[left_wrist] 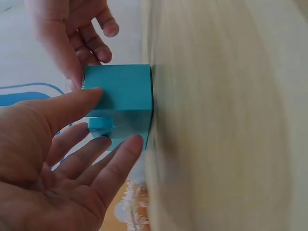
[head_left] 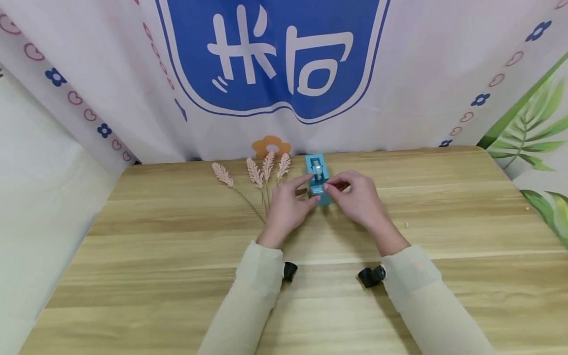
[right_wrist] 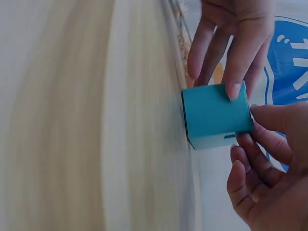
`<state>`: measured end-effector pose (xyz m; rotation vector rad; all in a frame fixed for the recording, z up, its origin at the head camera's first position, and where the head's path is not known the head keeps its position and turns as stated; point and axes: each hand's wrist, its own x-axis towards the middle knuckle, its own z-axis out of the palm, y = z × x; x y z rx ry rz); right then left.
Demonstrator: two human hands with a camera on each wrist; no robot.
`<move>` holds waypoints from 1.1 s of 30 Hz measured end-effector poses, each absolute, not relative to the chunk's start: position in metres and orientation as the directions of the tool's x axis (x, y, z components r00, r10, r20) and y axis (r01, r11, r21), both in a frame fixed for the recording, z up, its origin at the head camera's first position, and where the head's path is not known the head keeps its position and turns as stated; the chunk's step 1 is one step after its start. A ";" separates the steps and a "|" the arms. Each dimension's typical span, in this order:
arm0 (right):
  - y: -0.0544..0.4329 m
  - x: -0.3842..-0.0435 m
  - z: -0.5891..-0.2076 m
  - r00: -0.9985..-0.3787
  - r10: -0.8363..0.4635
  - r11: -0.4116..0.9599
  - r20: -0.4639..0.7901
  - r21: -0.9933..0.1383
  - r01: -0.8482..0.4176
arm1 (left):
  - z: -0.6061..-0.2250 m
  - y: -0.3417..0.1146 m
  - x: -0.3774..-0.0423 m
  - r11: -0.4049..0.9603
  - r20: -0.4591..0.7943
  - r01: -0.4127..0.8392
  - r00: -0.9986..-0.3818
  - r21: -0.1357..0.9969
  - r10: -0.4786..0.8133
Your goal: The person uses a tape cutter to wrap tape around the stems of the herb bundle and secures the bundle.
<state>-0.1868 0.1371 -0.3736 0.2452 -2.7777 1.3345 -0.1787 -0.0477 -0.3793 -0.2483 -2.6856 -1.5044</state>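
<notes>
- so there's a teal tape dispenser [left_wrist: 125,89] on the far side of the wooden table [head_left: 177,256], a touch right of the middle, with a clear roll of tape [head_left: 317,169] sitting in its far half
- left hand [head_left: 286,207] has it from the left, thumb resting on the near end and fingers spread along the left side, so it's a pretty loose hold
- right hand [head_left: 358,197] is at the near right top edge, thumb and index tips brought close together there, but honestly can't tell if they're pinching a bit of tape
- four pink dried flowers [head_left: 255,173] lie just left of the dispenser, heads pointing far, some stems going out of sight behind the left hand
- both arms are in pale sleeves [head_left: 419,281], and a white curtain [head_left: 412,74] with a big blue badge hangs behind the far edge
</notes>
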 end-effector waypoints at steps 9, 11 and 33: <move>0.138 -0.188 -0.373 -0.985 -0.015 0.446 -0.173 -0.883 0.149 | -0.381 -0.050 -0.184 0.398 0.025 0.084 -0.988 0.914 0.152; 0.137 -0.189 -0.372 -0.980 -0.001 0.428 -0.197 -0.886 0.178 | -0.379 -0.052 -0.185 0.378 -0.005 0.058 -0.987 0.924 0.163; 0.118 -0.184 -0.374 -0.958 0.098 0.244 -0.268 -0.927 0.284 | -0.374 -0.055 -0.190 0.311 -0.126 -0.095 -0.989 0.946 0.082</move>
